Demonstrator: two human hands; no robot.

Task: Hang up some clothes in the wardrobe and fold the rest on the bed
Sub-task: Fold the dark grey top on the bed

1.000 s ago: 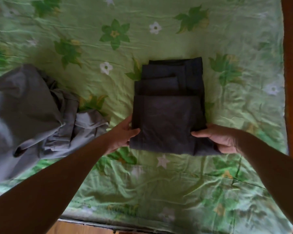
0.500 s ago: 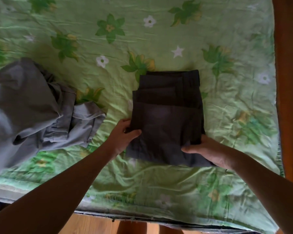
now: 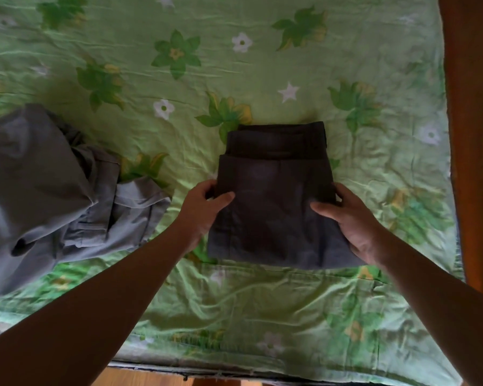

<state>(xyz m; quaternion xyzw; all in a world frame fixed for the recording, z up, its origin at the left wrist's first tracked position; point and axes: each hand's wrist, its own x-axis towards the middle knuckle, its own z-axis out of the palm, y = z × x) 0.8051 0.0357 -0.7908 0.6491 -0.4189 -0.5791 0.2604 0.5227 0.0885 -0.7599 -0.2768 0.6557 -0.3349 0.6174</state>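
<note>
Folded dark trousers [image 3: 273, 196] on green floral bedsheet [image 3: 262, 65] — left hand [image 3: 204, 207] and right hand [image 3: 349, 218] pinch opposite side edges, thumbs on top. Advice: lift level, layers squared — grey garment [image 3: 53, 185] beside awaits folding.

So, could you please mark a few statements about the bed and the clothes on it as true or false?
1. The left hand and the right hand each grip a side of the folded dark grey garment. True.
2. The light grey cloth garment is neatly folded. False: it lies crumpled.
3. It lies right of the dark one. False: left of it.
4. A green flowered bedsheet lies under both garments. True.
</note>
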